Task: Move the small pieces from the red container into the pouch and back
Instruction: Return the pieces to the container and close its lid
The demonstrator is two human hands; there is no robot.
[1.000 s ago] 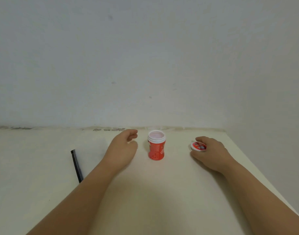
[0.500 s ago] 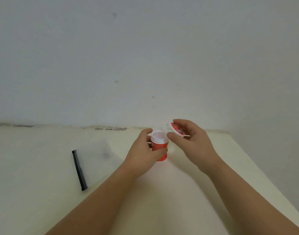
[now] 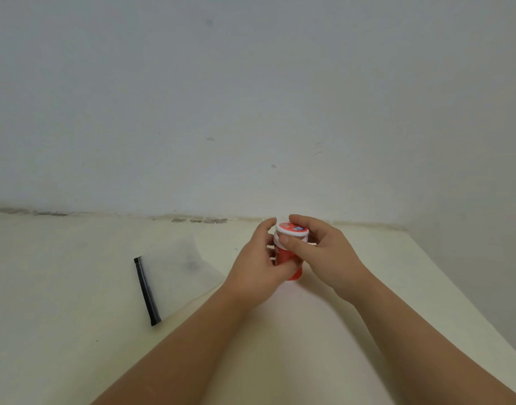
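Observation:
The small red container (image 3: 294,272) stands near the back of the table, right of centre. My left hand (image 3: 259,267) wraps around its body from the left. My right hand (image 3: 324,252) holds the red-and-white lid (image 3: 291,228) on top of the container's white rim. The clear pouch (image 3: 177,267) with a black zip strip (image 3: 147,290) lies flat to the left. No small pieces are visible.
The cream table (image 3: 75,317) meets a pale wall (image 3: 250,112) at the back. Its right edge (image 3: 455,293) runs diagonally towards me, close to my right forearm.
My right hand picked the lid up from the table and brought it onto the container. My left hand closed around the container's body.

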